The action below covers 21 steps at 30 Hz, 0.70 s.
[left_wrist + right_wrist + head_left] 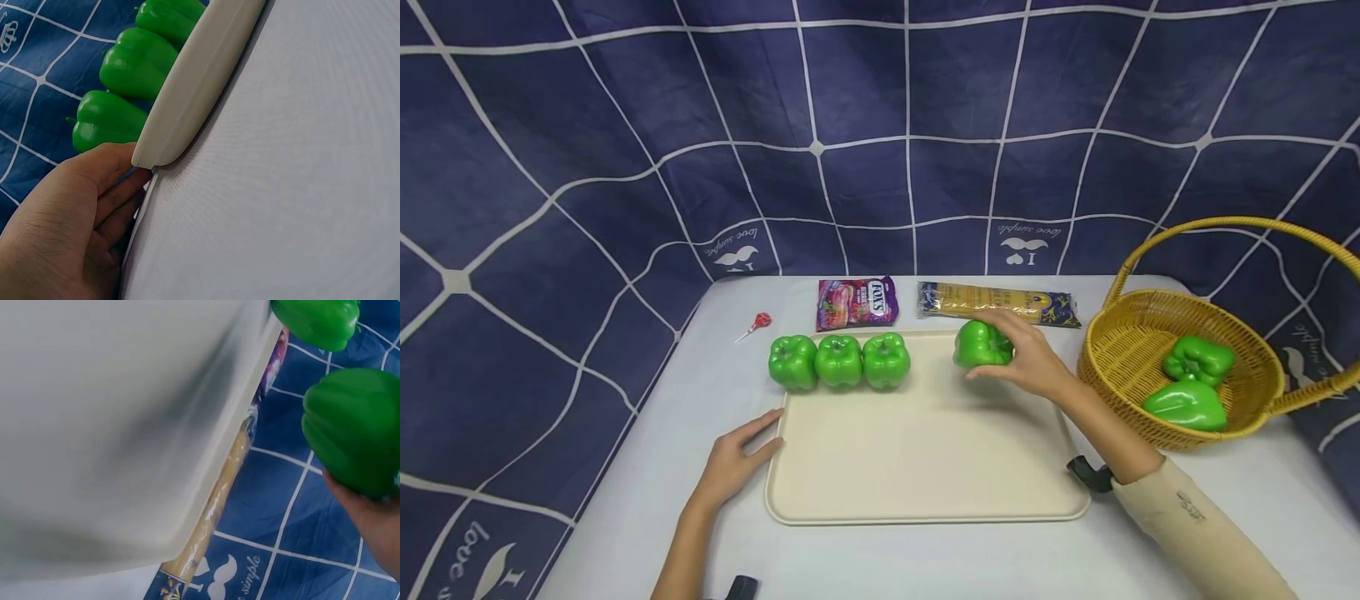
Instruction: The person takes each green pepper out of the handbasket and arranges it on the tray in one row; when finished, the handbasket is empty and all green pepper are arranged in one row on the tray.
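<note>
My right hand (pixel 1026 358) grips a green bell pepper (pixel 981 344) above the back right part of a cream tray (pixel 917 458). In the right wrist view that bell pepper (pixel 356 428) is held clear of the tray surface. Three more green bell peppers (pixel 838 361) stand in a row along the tray's back left corner. The left hand (pixel 733 458) rests at the tray's left edge, thumb and fingertips touching the rim. In the left wrist view this hand (pixel 69 212) lies against the tray's corner (pixel 150 153).
A yellow wicker basket (pixel 1101 392) at the right holds two green bell peppers (pixel 1187 406). Behind the tray lie a purple candy bag (pixel 857 302) and a pack of spaghetti (pixel 992 302). A red lollipop (pixel 762 320) lies at the back left. A blue checked cloth (pixel 865 108) hangs behind.
</note>
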{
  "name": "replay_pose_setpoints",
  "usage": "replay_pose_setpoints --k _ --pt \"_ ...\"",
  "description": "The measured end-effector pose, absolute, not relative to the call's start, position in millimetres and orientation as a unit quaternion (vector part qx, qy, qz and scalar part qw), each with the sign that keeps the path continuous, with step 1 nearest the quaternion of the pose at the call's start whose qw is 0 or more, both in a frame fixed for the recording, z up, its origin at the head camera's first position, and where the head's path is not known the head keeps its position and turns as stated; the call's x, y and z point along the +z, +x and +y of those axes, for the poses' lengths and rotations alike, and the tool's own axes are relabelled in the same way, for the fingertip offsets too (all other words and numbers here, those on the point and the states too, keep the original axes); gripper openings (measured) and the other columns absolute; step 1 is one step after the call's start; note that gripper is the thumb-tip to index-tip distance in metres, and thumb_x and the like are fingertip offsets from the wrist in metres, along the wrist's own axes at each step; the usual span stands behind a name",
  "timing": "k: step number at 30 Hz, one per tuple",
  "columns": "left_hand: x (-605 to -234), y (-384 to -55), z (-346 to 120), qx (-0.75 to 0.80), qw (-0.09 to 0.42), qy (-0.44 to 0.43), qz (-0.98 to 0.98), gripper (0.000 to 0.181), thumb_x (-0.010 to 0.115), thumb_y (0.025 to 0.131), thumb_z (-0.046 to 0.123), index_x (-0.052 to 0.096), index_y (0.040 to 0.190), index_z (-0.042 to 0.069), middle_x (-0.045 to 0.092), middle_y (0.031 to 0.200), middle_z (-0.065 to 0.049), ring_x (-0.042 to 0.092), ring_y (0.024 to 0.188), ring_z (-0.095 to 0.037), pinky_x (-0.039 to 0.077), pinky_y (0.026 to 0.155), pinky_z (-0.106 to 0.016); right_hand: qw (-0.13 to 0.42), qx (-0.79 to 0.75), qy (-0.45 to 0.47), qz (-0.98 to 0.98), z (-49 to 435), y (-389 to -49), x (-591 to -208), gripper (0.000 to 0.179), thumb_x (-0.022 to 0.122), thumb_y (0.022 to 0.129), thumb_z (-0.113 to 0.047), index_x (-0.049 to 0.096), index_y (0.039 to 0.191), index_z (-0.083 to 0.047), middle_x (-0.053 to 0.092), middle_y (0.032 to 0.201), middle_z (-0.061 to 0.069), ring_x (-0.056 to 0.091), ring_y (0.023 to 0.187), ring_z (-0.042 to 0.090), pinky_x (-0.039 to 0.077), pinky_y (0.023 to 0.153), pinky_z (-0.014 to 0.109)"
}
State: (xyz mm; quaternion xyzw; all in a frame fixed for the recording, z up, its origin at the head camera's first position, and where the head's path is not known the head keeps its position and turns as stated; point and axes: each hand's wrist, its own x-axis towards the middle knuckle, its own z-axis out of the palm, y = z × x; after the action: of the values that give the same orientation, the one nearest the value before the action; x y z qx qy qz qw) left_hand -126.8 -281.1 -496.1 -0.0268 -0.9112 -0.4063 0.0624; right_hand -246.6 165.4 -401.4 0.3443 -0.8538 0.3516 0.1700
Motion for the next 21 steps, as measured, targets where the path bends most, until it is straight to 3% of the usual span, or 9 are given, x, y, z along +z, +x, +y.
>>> replay_pose_setpoints --k 4,9,15,21 --pt "-495.5 -126.4 -281.9 -0.403 0.059 -0.025 -0.913 0.047 0.067 0.084 0.035 0.057 0.127 0.020 0.054 0.130 -0.003 0.046 0.123 -0.028 0.033 0.105 -0.049 0.130 0.340 0.336 -0.869 162.4 -248.0 -403.3 0.091 0.085 0.059 -0.042 0.043 0.138 -0.025 0.046 0.131 0.013 0.050 0.111 0.034 0.047 0.087 0.054" --pt "-496.0 -126.9 -282.4 -0.403 0.062 -0.026 -0.913 0.047 0.068 0.084 0.034 0.057 0.127 0.019 0.054 0.129 -0.003 0.046 0.123 -0.028 0.034 0.104 -0.048 0.082 0.324 0.338 -0.880 153.7 -251.5 -404.4 0.090 0.086 0.061 -0.034 0.042 0.139 -0.022 0.043 0.131 0.010 0.048 0.112 0.034 0.046 0.089 0.054" --pt "-496.6 -127.1 -282.1 -0.407 0.065 -0.029 -0.911 0.048 0.068 0.084 0.034 0.057 0.128 0.017 0.054 0.129 -0.003 0.046 0.122 -0.028 0.034 0.104 -0.047 0.035 0.320 0.340 -0.884 136.8 -255.1 -408.3 0.088 0.086 0.061 -0.033 0.044 0.136 -0.017 0.047 0.125 0.013 0.051 0.108 0.033 0.049 0.086 0.051" --pt "-496.7 -127.1 -282.2 -0.406 0.064 -0.036 -0.911 0.049 0.068 0.084 0.035 0.056 0.128 0.017 0.054 0.129 -0.001 0.047 0.122 -0.026 0.035 0.104 -0.044 0.014 0.322 0.335 -0.885 126.6 -260.9 -420.1 0.083 0.087 0.060 -0.033 0.046 0.129 -0.011 0.055 0.118 0.006 0.053 0.108 0.024 0.046 0.093 0.043"
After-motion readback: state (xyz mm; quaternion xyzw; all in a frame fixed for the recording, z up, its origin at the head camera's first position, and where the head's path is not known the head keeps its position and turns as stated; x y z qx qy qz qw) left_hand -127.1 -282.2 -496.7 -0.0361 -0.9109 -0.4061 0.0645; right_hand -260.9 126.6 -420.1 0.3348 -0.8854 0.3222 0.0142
